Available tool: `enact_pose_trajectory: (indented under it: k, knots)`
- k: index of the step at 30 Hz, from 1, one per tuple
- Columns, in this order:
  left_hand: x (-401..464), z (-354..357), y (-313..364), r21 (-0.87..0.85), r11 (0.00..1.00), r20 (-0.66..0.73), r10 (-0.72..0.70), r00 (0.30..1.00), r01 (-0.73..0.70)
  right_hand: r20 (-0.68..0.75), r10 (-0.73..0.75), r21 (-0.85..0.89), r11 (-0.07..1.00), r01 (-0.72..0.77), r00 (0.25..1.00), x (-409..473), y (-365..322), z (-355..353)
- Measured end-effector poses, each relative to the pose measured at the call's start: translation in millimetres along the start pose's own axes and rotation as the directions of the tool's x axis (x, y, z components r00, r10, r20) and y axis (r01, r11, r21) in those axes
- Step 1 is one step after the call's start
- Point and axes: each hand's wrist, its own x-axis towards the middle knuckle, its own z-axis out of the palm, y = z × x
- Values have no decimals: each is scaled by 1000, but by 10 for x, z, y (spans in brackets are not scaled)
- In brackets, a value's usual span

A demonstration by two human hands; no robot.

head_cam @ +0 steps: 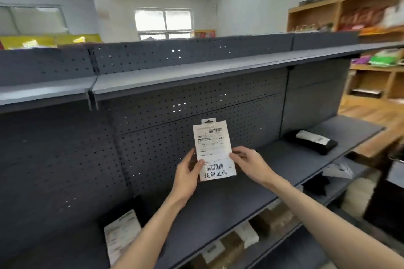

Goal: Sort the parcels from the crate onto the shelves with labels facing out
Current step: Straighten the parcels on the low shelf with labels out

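Both hands held a flat white parcel with a printed shipping label (214,150) upright against the dark perforated back panel (153,142) of the grey metal shelf (229,201). The left hand (188,175) was closed on its lower left edge, thumb on the front, and the right hand (249,162) gripped its right edge. The label faced outward, with barcodes and black handwriting at the bottom. Further right on the same shelf lay a long black parcel with a white label (312,141). At the lower left stood another labelled parcel in dark wrapping (121,233).
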Motion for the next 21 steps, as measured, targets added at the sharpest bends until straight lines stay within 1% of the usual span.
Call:
enact_pose_trajectory:
  k: [3, 6, 8, 11, 14, 18, 21]
  knots:
    - [279, 687, -8, -12, 1000, 132, 7, 991, -6, -152, 41, -249, 965, -78, 988, -108, 322, -715]
    - [510, 1473, 22, -34, 999, 266, 26, 964, -18, -288, 100, -480, 846, -234, 952, -284, 599, -1499]
    - [642, 2042, 65, -56, 998, 353, 54, 934, -37, -385, 133, -551, 761, -343, 913, -406, 819, -2050]
    - [811, 2938, 142, -100, 994, 465, 88, 881, -47, -493, 177, -600, 640, -480, 852, -625, 1147, -2860]
    - [956, 3849, 222, -127, 990, 567, 129, 814, -68, -587, 222, -592, 538, -600, 779, -854, 1475, -3603]
    - [1149, 4960, 294, -146, 986, 673, 162, 722, -85, -692, 224, -573, 408, -711, 686, -1114, 1892, -4440]
    - [1290, 5645, 342, -160, 985, 717, 157, 679, -59, -741, 236, -553, 316, -771, 628, -1228, 2128, -4965]
